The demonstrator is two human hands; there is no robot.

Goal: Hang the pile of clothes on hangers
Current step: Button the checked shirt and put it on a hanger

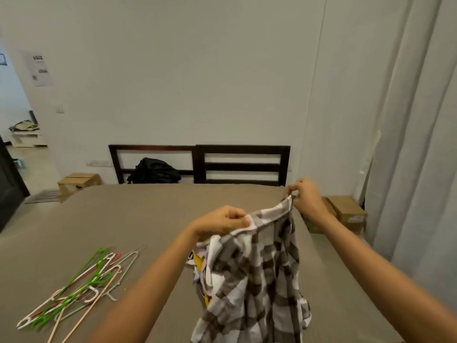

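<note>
A brown and white checked shirt (254, 273) hangs in the air above the bed. My left hand (220, 222) pinches its top edge near the middle. My right hand (305, 196) pinches the same edge higher up and further right. Behind the hanging shirt lies more clothing with yellow and white patches (197, 262), mostly hidden. A loose heap of plastic hangers (76, 285), green, white, pink and grey, lies on the bed at the lower left, apart from both hands.
The bed (123, 219) has a taupe cover and a dark wooden headboard (243, 164). A black bag (154, 172) sits by the headboard. Cardboard boxes (346, 214) stand on the floor at right, another box (79, 181) at left. Curtains (415, 144) hang on the right.
</note>
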